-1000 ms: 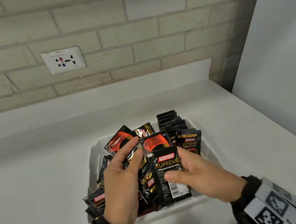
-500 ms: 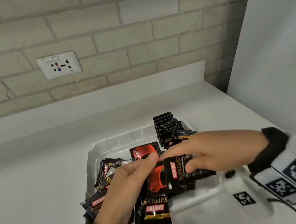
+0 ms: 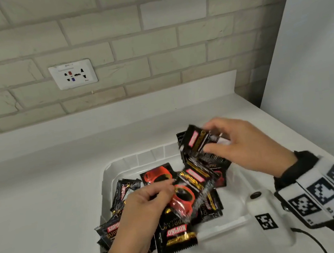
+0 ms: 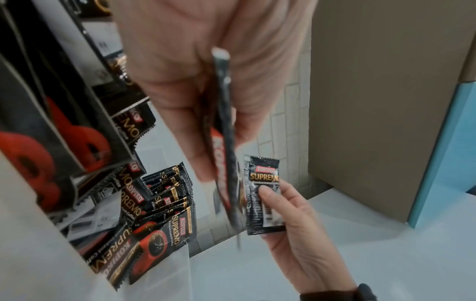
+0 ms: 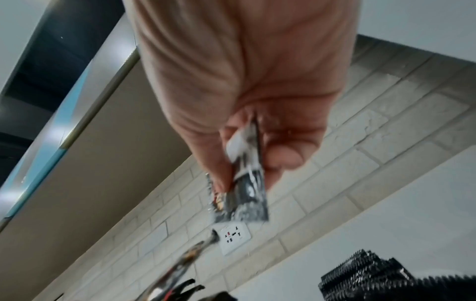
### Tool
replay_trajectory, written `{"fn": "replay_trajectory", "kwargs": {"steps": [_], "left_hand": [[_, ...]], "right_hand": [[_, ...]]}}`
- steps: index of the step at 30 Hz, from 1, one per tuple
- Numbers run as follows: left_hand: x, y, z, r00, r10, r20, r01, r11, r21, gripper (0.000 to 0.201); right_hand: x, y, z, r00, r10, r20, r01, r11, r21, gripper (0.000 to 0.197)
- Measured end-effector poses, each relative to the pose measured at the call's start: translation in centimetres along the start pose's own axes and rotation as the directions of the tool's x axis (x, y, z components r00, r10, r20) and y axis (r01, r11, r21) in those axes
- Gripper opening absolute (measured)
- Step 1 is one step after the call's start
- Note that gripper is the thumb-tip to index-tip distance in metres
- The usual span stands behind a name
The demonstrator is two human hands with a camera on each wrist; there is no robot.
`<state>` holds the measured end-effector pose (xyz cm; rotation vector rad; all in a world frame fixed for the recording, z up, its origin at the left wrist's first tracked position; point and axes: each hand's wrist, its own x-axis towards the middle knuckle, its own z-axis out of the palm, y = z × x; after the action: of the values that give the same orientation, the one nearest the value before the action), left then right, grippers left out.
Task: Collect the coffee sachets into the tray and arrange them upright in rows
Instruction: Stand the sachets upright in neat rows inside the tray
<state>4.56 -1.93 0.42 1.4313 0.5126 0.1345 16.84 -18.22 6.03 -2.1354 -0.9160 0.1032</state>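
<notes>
Hands (image 3: 245, 147) pinching sachets (image 3: 196, 141), over tray (image 3: 111, 167)

black sachets (image 3: 175, 236), red cup print, gold lettering; white tray (image 3: 111, 169); beige brick wall (image 3: 149, 42).

**Hidden, cropped and blurred**

The left hand (image 3: 145, 218) covers much of the loose sachet pile (image 3: 177, 233), so its count is unclear. The sachet in the right hand (image 3: 240, 147) is motion-blurred (image 5: 247, 195), its print unreadable. The tray (image 3: 108, 172) has its right rim hidden behind that hand.
</notes>
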Motion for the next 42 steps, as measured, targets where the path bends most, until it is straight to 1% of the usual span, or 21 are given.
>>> {"fn": "replay_trajectory", "kwargs": {"steps": [2, 3, 6, 9, 11, 14, 17, 18, 21, 22, 23, 24, 25, 26, 28, 29, 30, 32, 34, 38, 42], "left_hand": [[0.3, 0.1, 0.1, 0.987, 0.068, -0.143, -0.072, 0.997, -0.030, 0.015], [0.4, 0.2, 0.2, 0.972, 0.118, -0.204, -0.125, 0.992, -0.023, 0.017], [0.3, 1.0, 1.1, 0.914, 0.266, -0.305, -0.269, 0.963, 0.034, 0.022], [-0.1, 1.4, 2.5, 0.885, 0.367, -0.287, -0.352, 0.930, 0.105, 0.022], [-0.3, 1.2, 2.9, 0.888, 0.373, -0.268, -0.363, 0.928, 0.089, 0.022], [-0.8, 1.1, 2.5, 0.927, 0.319, -0.195, -0.343, 0.934, -0.099, 0.017], [-0.8, 0.5, 2.0, 0.956, 0.268, -0.124, -0.290, 0.928, -0.234, 0.038], [-0.7, 0.3, 1.9, 0.961, 0.244, -0.128, -0.270, 0.925, -0.268, 0.038], [-0.2, -0.2, 1.8, 0.973, 0.193, -0.128, -0.226, 0.915, -0.334, 0.040], [-0.1, -0.3, 1.8, 0.973, 0.188, -0.131, -0.222, 0.912, -0.345, 0.039], [0.0, -0.3, 1.6, 0.974, 0.185, -0.132, -0.221, 0.908, -0.356, 0.039], [0.1, -0.3, 1.5, 0.974, 0.181, -0.134, -0.219, 0.905, -0.366, 0.038], [0.0, -0.3, 1.3, 0.973, 0.183, -0.138, -0.222, 0.904, -0.365, 0.037], [0.0, -0.3, 1.1, 0.972, 0.187, -0.145, -0.228, 0.907, -0.355, 0.035], [-0.1, -0.2, 1.0, 0.968, 0.206, -0.144, -0.243, 0.915, -0.323, 0.032], [-0.2, -0.2, 1.0, 0.966, 0.216, -0.140, -0.250, 0.917, -0.312, 0.032], [-0.2, -0.2, 1.0, 0.964, 0.228, -0.139, -0.261, 0.916, -0.305, 0.033], [-0.4, 0.1, 1.2, 0.958, 0.252, -0.138, -0.283, 0.912, -0.297, 0.035], [-0.6, 0.6, 1.3, 0.947, 0.283, -0.153, -0.316, 0.909, -0.272, 0.035], [-0.5, 1.4, 0.0, 0.902, 0.342, -0.264, -0.399, 0.893, -0.209, 0.034], [0.0, 2.3, -3.1, 0.821, 0.377, -0.428, -0.484, 0.857, -0.173, 0.028]], "right_hand": [[-0.4, -0.1, -0.1, 0.970, -0.023, -0.243, 0.017, 0.999, -0.029, 0.032], [-0.8, -0.5, 0.0, 0.956, -0.042, -0.290, 0.031, 0.999, -0.040, 0.034], [-1.4, -2.0, 1.6, 0.975, -0.083, -0.208, 0.066, 0.994, -0.087, 0.034], [-1.4, -3.1, 4.2, 0.986, -0.106, -0.128, 0.103, 0.994, -0.031, 0.039], [-1.2, -3.8, 5.5, 0.991, -0.094, -0.097, 0.104, 0.989, 0.105, 0.039], [-1.0, -4.0, 5.9, 1.000, 0.006, -0.013, 0.000, 0.929, 0.369, 0.037], [-1.0, -3.5, 5.5, 0.987, 0.098, 0.123, -0.154, 0.780, 0.607, 0.023], [-0.9, -3.3, 5.4, 0.982, 0.118, 0.148, -0.188, 0.691, 0.698, 0.021], [-0.7, -2.6, 4.8, 0.967, 0.142, 0.210, -0.246, 0.317, 0.916, 0.022], [-0.7, -2.4, 4.4, 0.969, 0.137, 0.205, -0.233, 0.237, 0.943, 0.023], [-0.7, -2.1, 4.0, 0.972, 0.145, 0.185, -0.212, 0.201, 0.956, 0.023], [-0.6, -1.9, 3.4, 0.973, 0.170, 0.156, -0.191, 0.211, 0.959, 0.023], [-0.5, -1.6, 2.9, 0.974, 0.200, 0.111, -0.166, 0.289, 0.943, 0.023], [-0.3, -1.5, 2.2, 0.976, 0.214, 0.043, -0.136, 0.441, 0.887, 0.023], [0.1, -1.5, 1.1, 0.980, 0.167, -0.104, -0.072, 0.797, 0.600, 0.021], [0.3, -1.8, 0.7, 0.986, 0.110, -0.124, -0.044, 0.896, 0.441, 0.025], [0.7, -2.0, 0.3, 0.995, 0.062, -0.081, -0.033, 0.950, 0.312, 0.034], [1.6, -2.6, 0.1, 0.992, 0.019, 0.123, -0.036, 0.990, 0.137, 0.054], [2.4, -3.3, 0.1, 0.962, 0.008, 0.274, -0.028, 0.997, 0.071, 0.058], [4.4, -4.8, -0.4, 0.942, -0.058, 0.331, 0.067, 0.998, -0.014, 0.043], [7.9, -5.9, -1.3, 0.949, -0.072, 0.307, 0.105, 0.990, -0.091, 0.029]]}}
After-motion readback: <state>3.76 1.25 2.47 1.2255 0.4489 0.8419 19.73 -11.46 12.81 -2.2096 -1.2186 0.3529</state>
